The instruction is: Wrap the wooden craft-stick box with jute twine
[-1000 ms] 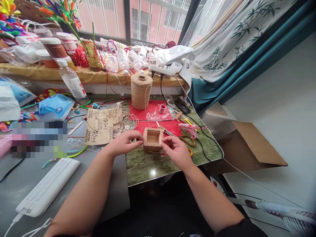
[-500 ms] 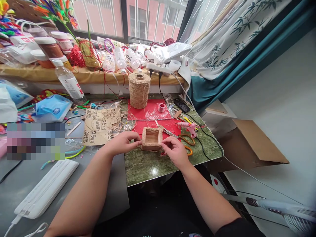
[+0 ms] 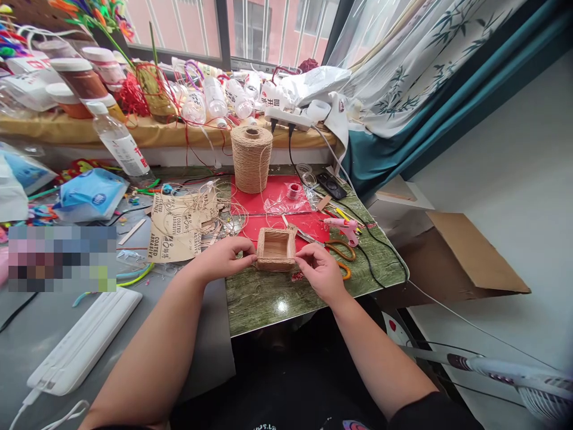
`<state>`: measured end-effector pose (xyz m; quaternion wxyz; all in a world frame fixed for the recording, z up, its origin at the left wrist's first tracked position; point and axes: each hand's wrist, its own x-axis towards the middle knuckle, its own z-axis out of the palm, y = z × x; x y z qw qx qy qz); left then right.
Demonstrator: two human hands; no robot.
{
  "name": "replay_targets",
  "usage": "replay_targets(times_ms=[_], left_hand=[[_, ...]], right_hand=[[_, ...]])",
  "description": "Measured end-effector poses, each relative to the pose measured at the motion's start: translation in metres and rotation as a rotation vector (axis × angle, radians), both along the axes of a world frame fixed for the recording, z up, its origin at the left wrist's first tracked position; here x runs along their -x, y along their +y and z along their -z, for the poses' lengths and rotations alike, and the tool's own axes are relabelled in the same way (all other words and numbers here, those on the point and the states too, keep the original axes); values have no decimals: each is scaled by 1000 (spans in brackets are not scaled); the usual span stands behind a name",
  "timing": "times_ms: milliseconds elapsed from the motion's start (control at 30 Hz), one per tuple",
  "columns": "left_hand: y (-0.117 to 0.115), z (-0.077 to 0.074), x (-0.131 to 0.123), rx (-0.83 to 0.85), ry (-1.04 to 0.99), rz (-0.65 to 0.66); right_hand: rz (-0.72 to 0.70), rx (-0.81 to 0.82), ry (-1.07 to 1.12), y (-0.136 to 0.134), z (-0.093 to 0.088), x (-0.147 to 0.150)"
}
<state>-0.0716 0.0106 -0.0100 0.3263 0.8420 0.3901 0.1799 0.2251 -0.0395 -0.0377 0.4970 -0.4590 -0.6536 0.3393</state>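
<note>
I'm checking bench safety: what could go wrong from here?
The twine-wrapped box could shift if the left hand and right hand press unevenly. The right hand might knock the orange-handled scissors beside it. The pink glue gun could burn if hot; that can't be seen.

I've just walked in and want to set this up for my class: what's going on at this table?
A person has the left hand and right hand at opposite sides of a small open box with twine around its rim. A large twine spool stands behind it. Scissors and a pink glue gun lie to the right.
</note>
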Motion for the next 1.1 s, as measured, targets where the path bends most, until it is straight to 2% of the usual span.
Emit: replay_targets(times_ms=[200, 467, 633, 900, 1100], left_hand=[[0, 0, 1, 92, 3, 5], [6, 6, 5, 164, -28, 33], [4, 5, 3, 169, 13, -8], [2, 4, 0, 206, 46, -6], [4, 8, 1, 187, 38, 2]], right_hand=[[-7, 9, -2, -5, 4, 1], [45, 33, 53, -13, 26, 3], [75, 11, 129, -12, 38, 7], [42, 101, 234, -13, 37, 8], [76, 121, 238, -11, 33, 6]])
